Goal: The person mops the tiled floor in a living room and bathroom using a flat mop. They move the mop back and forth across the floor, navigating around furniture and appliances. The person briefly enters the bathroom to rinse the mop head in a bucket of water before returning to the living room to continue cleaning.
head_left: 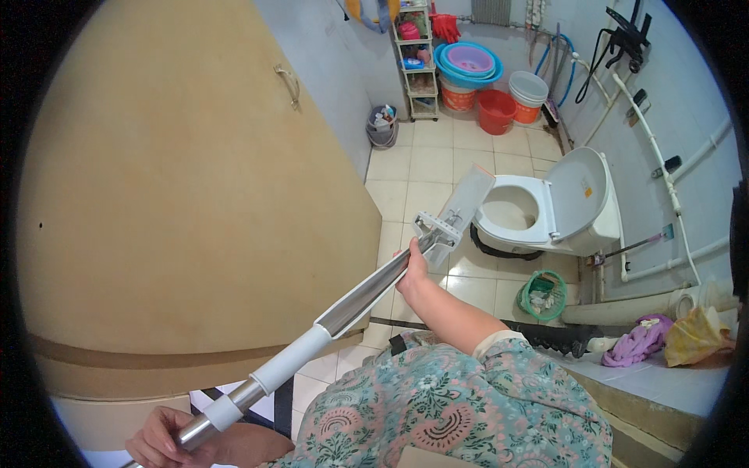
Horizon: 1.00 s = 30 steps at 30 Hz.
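A flat mop with a silver and white handle slants across the view from the lower left up to the middle. Its flat, pale rectangular head is raised in front of the toilet. At the lower left, my left hand is closed around the metal end of the handle. My right hand grips the shaft just below the white joint of the head, its thumb along the side. Some fingers of both hands are hidden behind the mop.
A wooden door stands at the left. Beyond the toilet are a red bucket, stacked basins, a shelf rack and a grey bin. A green wastebasket and a purple cloth are at the right.
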### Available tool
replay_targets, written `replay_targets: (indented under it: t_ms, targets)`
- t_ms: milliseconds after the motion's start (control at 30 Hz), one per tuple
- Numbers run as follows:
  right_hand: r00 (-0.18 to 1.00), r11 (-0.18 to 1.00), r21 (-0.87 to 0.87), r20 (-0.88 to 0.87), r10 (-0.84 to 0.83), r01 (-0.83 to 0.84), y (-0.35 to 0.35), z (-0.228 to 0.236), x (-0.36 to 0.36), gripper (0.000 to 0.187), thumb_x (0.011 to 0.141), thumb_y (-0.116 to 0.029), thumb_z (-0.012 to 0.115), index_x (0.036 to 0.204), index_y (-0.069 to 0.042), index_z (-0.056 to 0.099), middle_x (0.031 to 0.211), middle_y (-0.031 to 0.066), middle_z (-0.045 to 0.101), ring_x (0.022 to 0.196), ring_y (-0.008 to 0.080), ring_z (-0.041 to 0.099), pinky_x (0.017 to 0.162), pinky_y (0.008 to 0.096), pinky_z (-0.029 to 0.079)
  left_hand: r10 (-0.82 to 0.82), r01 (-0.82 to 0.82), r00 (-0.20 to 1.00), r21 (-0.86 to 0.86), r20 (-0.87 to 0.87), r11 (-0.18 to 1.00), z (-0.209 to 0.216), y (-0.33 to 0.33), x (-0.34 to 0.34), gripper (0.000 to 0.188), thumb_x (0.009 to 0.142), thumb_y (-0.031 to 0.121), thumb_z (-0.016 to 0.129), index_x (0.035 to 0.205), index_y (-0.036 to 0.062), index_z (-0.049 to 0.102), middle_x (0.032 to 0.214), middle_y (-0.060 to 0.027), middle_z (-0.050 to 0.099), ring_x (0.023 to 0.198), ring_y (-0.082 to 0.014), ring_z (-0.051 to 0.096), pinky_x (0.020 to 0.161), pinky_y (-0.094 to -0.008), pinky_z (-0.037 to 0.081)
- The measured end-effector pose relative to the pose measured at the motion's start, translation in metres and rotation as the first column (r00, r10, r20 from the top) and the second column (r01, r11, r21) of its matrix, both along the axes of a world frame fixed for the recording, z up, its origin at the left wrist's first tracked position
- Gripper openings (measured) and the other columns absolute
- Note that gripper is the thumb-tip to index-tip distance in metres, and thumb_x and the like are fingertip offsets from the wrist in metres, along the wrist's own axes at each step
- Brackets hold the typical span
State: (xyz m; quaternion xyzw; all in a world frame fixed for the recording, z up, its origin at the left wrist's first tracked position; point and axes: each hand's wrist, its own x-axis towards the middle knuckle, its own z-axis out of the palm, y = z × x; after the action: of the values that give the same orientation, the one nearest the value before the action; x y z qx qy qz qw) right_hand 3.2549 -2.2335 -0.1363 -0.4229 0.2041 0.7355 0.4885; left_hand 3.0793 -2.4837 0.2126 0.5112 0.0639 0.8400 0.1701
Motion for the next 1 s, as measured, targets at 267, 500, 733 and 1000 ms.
replay_targets:
  t_ms: [267, 500, 733, 1000]
  targets:
    - [0.984, 0.998, 0.061, -0.175, 0.012, -0.001, 0.026, 0.02, -0.02, 0.032, 0.09, -0.037, 0.054, 0.079, -0.008, 0.047, 0.068, 0.0058, 0.051, 0.061, 0.0189, 0.053, 0.057, 0.0339, 0.049, 0.286, -0.277, 0.958, -0.155, 0.037, 0.948, -0.055, 0.036, 0.026, 0.029, 0.089, 0.023, 0.054, 0.07, 0.0143, 0.033, 0.056, 0.0048, 0.036, 0.046, -0.0052, 0.037, 0.049, -0.0204, 0.033]
    - [0.986, 0.99, 0.116, -0.133, 0.098, -0.083, 0.055, 0.027, -0.016, 0.016, 0.091, -0.019, 0.053, 0.086, -0.006, 0.046, 0.069, 0.0068, 0.05, 0.062, 0.0193, 0.054, 0.057, 0.0318, 0.05, 0.115, -0.149, 0.983, -0.258, -0.143, 0.955, -0.068, 0.077, 0.047, 0.029, 0.084, 0.029, 0.065, 0.08, 0.0132, 0.041, 0.068, -0.0001, 0.046, 0.057, -0.0137, 0.05, 0.068, -0.0308, 0.045]
    - [0.981, 0.972, 0.149, -0.038, 0.189, -0.181, 0.078, 0.013, 0.007, 0.018, 0.088, -0.02, 0.06, 0.088, -0.007, 0.048, 0.073, 0.0068, 0.052, 0.065, 0.018, 0.054, 0.061, 0.0323, 0.05, -0.129, 0.133, 0.99, 0.075, -0.051, 0.988, 0.005, 0.075, 0.051, 0.036, 0.069, 0.015, 0.076, 0.093, 0.0057, 0.05, 0.065, 0.0013, 0.051, 0.049, -0.0085, 0.052, 0.047, -0.0236, 0.047]
    - [0.964, 0.996, 0.028, -0.257, -0.072, 0.082, 0.141, 0.048, 0.032, 0.024, 0.087, -0.017, 0.057, 0.095, -0.003, 0.04, 0.08, 0.0114, 0.052, 0.067, 0.0219, 0.056, 0.062, 0.0314, 0.056, -0.034, 0.031, 0.999, -0.083, -0.04, 0.996, -0.043, 0.191, 0.066, 0.021, 0.085, 0.02, 0.059, 0.074, 0.0126, 0.043, 0.054, 0.0035, 0.045, 0.041, -0.0081, 0.044, 0.044, -0.0252, 0.044]
